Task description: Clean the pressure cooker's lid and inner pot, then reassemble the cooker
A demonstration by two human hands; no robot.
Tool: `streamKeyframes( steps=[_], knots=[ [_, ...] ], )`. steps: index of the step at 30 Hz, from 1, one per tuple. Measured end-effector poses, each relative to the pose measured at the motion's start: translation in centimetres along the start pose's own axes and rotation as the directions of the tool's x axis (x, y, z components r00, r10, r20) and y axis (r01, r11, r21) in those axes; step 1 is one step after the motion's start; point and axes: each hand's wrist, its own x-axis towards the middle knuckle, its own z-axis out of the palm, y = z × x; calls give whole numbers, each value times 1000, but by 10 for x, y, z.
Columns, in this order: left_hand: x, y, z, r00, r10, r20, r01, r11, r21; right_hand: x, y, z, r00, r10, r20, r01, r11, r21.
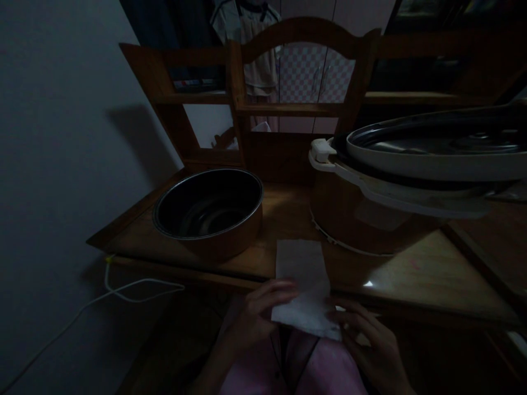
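Between my hands, over the front edge of the table, a white sheet that looks like a paper towel [302,274] is spread out. My left hand [263,304] grips its left edge, fingers lying over the top. At the right edge my right hand [366,332] pinches the sheet near its lower corner. Just beyond, on the left, stands a round inner pot [208,211] with a dark inside, seemingly empty. To the right sits a large rice cooker [354,211] with its body partly in shadow. A lid-like round piece [436,159] rests tilted on top of it.
The wooden table [284,219] carries a shelf frame [288,109] along its back. A white cable [144,299] loops at the left front corner, beside a plain wall [61,137]. Clothing [259,55] hangs behind the shelf. The room is dim.
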Motion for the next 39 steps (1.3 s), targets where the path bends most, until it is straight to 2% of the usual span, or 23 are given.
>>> streamKeyframes(
  steps=[5,9,15,19,25,31,36,39],
  knots=[
    [10,1,10,991,69,116,-67,998,-15,-10,2,-2,993,89,83,-97,990,103],
    [15,3,10,983,46,175,-37,998,-57,-18,0,-6,987,125,100,-134,988,83],
    [15,6,7,986,16,164,-7,998,-56,-14,-6,-5,999,-20,29,23,994,-107],
    [15,8,7,986,13,168,-1,997,-73,-11,-4,-1,989,-134,-61,118,970,-212],
    [12,6,7,982,-19,187,25,999,-30,-10,-10,-9,991,-119,-59,98,954,-283],
    [13,8,8,979,-22,203,21,1000,4,-8,-16,-14,984,-178,-3,170,947,-273],
    [16,11,7,985,23,172,-23,1000,-2,-15,-12,-11,989,-148,3,142,949,-282],
    [17,10,7,984,17,177,-15,1000,-15,-19,-14,-13,994,-108,2,106,968,-226]
  ],
)
